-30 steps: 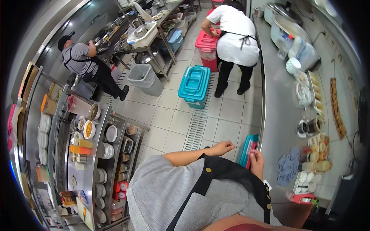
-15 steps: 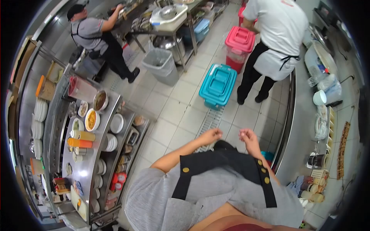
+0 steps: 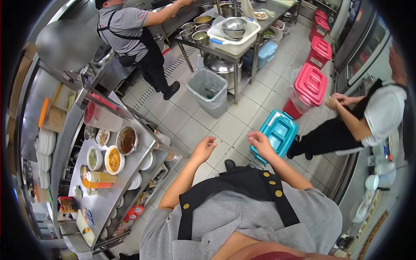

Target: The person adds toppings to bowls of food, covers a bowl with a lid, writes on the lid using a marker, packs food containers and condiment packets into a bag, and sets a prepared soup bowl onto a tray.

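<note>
Held in front of my body over the tiled floor, my left hand (image 3: 204,150) has its fingers curled in with the thumb against them, and no object shows in it. My right hand (image 3: 259,142) is loosely bent, its fingers somewhat apart, also with nothing visible in it. In the view it overlaps the near left edge of a teal lidded bin (image 3: 281,126) on the floor; I cannot tell that they touch. A dark apron (image 3: 229,186) with gold snaps covers my chest.
Left is a steel counter (image 3: 138,149) with bowls and sauce bottles. Ahead are a lined grey bin (image 3: 211,99) and a steel table (image 3: 235,60) with bowls. Red lidded bins (image 3: 310,84) line the right. One person (image 3: 130,41) stands ahead left, another (image 3: 368,117) right.
My view has turned and moved forward; the bins and steel table look closer. My hands have shifted left in view. The person at right now stands sideways, hands together by the red bin.
</note>
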{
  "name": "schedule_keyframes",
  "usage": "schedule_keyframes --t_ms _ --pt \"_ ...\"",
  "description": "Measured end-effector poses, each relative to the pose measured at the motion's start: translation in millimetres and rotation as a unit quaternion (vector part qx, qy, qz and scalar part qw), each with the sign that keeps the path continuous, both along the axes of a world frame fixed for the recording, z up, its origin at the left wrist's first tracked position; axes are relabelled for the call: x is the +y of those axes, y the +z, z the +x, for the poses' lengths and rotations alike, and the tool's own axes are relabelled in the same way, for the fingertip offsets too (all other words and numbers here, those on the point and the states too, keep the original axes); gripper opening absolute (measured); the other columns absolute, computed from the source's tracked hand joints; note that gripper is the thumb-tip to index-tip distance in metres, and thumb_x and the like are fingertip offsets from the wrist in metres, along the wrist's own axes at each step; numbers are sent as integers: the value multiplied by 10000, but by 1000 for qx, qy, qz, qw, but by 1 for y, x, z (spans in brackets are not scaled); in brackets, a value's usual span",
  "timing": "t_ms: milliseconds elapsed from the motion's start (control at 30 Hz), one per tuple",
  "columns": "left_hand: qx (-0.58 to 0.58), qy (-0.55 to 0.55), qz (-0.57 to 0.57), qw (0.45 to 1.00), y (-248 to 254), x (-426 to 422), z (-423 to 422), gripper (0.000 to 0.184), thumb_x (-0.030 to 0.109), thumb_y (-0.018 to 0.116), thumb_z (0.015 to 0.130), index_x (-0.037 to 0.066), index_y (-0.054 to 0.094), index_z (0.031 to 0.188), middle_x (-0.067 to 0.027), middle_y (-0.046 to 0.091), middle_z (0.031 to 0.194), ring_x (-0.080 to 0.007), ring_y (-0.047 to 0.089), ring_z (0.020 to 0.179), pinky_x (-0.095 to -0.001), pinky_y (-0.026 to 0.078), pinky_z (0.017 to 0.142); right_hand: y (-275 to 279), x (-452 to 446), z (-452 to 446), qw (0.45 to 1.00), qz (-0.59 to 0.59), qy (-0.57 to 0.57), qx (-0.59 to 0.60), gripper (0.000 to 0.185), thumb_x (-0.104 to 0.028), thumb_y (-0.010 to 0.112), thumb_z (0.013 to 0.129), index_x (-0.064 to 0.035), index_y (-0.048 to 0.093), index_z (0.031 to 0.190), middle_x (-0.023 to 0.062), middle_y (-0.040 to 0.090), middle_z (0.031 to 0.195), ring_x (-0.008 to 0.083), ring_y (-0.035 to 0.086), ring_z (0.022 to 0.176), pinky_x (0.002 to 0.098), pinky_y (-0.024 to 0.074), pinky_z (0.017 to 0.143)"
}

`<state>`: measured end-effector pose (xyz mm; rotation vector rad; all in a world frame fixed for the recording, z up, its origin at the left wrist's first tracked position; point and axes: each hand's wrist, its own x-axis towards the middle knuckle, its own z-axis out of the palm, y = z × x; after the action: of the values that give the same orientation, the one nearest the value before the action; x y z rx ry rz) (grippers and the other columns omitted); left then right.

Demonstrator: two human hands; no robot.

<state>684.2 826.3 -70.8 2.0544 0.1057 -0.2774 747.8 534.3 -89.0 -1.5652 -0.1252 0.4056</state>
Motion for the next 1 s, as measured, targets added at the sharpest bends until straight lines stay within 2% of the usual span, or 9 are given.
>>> schedule_keyframes --t_ms 133,233,400,500,600,667,733,800,1000 --pt "-28 78 48 995 -20 67 34 324 224 613 945 29 576 1200 -109 656 1113 -205 625 1014 -334 492 894 61 79 95 990 -31 115 -78 206 -145 599 940 -23 593 1107 26 622 934 114 565 811 274 483 759" --pt "-29 110 -16 993 -59 105 53 324 222 618 943 27 578 1199 -124 662 1103 -216 630 1006 -341 495 879 74 118 156 984 -14 157 -83 207 -153 596 944 -36 595 1114 25 621 961 120 559 856 285 477 781" --pt "42 133 -13 990 -87 142 148 309 221 630 924 15 594 1153 -136 663 1106 -235 645 998 -356 509 866 74 157 261 987 -15 136 -85 206 -159 600 945 -42 599 1114 34 621 983 128 560 883 298 473 805" --pt "-35 78 50 995 -71 157 245 235 184 655 884 42 634 1071 -141 659 1008 -257 651 904 -368 514 812 56 160 326 987 -47 95 -124 191 -149 600 944 -40 606 1100 22 624 959 117 556 875 294 471 800" --pt "-106 49 112 987 -32 164 351 128 138 675 841 48 647 928 -138 634 921 -274 627 805 -379 506 753 53 154 384 997 -19 17 -73 193 -150 609 939 -40 607 1098 9 622 939 102 545 856 281 467 784" --pt "-156 26 88 983 -8 173 428 101 124 681 842 39 628 856 -100 630 914 -215 612 777 -349 500 732 61 150 424 996 -32 -20 -80 193 -149 610 939 -38 607 1096 6 621 936 96 540 847 274 465 776" --pt "-153 72 -37 985 -13 181 504 93 114 686 844 42 627 834 -43 618 838 -137 573 740 -301 486 716 65 141 452 994 -47 -57 -83 193 -148 610 938 -36 607 1095 3 620 934 91 535 837 267 462 767" --pt "-178 82 -82 977 30 177 574 125 131 720 845 49 626 849 22 601 785 -69 540 731 -246 441 668 61 132 478 987 -58 -131 -77 192 -144 604 940 -32 605 1095 4 619 936 94 532 828 258 458 754" --pt "-278 57 -59 957 63 182 811 131 134 685 877 22 676 944 -13 668 818 -98 582 704 -259 471 681 -2 75 532 965 -64 -254 -16 204 -145 601 933 -21 603 1095 32 618 937 109 567 767 261 481 700"
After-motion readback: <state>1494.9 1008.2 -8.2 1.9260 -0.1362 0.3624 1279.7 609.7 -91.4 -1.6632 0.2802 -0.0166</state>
